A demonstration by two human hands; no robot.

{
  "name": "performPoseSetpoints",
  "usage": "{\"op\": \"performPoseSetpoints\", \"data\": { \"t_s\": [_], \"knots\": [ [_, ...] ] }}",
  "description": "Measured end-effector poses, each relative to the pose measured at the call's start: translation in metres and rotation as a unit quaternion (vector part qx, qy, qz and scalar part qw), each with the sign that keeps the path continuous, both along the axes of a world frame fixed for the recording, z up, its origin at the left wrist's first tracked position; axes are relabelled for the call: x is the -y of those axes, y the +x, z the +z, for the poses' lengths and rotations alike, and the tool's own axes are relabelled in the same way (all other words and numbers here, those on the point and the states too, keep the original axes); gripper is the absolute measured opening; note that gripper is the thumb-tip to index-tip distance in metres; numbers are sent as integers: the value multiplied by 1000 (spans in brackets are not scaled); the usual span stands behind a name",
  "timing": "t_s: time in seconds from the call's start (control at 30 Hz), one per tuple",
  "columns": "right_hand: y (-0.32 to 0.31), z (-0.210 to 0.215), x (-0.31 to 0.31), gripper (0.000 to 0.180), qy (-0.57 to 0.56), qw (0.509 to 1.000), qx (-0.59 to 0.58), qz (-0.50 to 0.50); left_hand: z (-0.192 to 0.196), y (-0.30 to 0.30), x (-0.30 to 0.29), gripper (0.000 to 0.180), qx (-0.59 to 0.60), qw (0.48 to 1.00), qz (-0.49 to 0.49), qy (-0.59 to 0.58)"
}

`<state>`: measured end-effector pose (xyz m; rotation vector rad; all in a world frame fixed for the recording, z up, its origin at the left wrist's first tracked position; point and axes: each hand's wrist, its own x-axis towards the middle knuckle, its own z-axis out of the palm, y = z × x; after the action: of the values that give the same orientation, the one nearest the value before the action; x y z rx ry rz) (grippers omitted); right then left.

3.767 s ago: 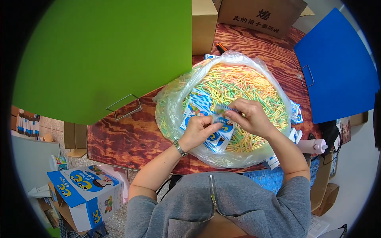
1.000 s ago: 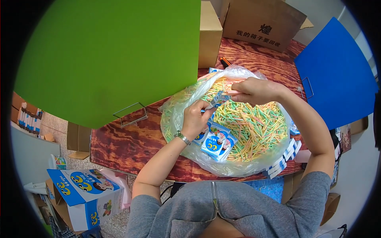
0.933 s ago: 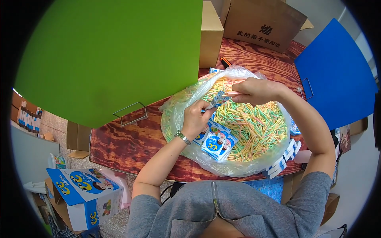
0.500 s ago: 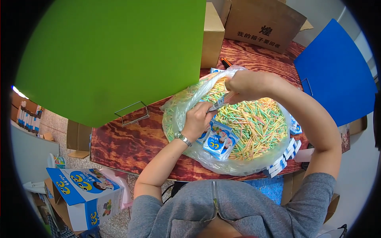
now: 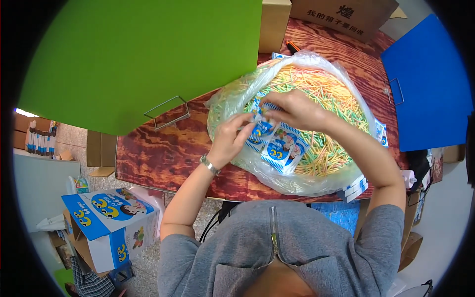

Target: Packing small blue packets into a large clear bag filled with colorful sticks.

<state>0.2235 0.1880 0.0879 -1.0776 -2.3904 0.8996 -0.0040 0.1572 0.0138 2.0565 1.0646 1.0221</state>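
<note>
A large clear plastic bag [image 5: 306,60] lies open on the table, full of thin pastel sticks [image 5: 341,99] in yellow, green and pink. Over its left part, my left hand [image 5: 231,132] pinches the left edge of a small blue-and-white packet [image 5: 263,128]. My right hand [image 5: 299,111] comes in from the right, its bent thumb and fingers at the same packet's upper side; the exact grip is blurred. Just below, several printed packets [image 5: 281,148] rest on the sticks, overlapping each other. A silver watch is on my left wrist.
A green panel [image 5: 148,59] stands at the left and a blue panel [image 5: 428,89] at the right, both on wire stands. Behind are cardboard boxes [image 5: 341,17] and an orange-black cutter [image 5: 292,47]. Stacked packets [image 5: 356,188] sit by the bag's near right edge. A printed carton [image 5: 111,222] is at lower left.
My right hand has come down, its fingers now close to my left hand. The packet, earlier seen edge-on between my hands, now shows its printed face. The whole view has shifted slightly.
</note>
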Motion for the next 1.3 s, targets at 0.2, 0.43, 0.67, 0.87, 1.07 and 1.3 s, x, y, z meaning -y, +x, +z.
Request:
{"op": "performPoseSetpoints", "data": {
  "t_s": [0.2, 0.43, 0.67, 0.87, 1.07, 1.3],
  "knots": [
    [-12, -50, 2, 39, 145, 981, 107, -65, -11, -4, 20, 19, -115, 983, -63, 127],
    [28, -43, 37, 37, 100, 956, 261, -95, -34, 11, 11, 16, -122, 986, -36, 105],
    [41, -48, 46, 20, 141, 952, 261, -75, -20, 11, 14, 21, -150, 981, -27, 119],
    [44, -2, 58, 13, 201, 970, 108, -87, 9, 44, 24, 21, -12, 992, -6, 124],
    [48, -1, 54, 18, 95, 985, -32, -141, 3, 60, 6, 17, 71, 970, -146, -181],
    [67, 5, 52, 13, 88, 992, -39, -76, 8, 73, 3, 16, 98, 960, -120, -235]
  ]
}}
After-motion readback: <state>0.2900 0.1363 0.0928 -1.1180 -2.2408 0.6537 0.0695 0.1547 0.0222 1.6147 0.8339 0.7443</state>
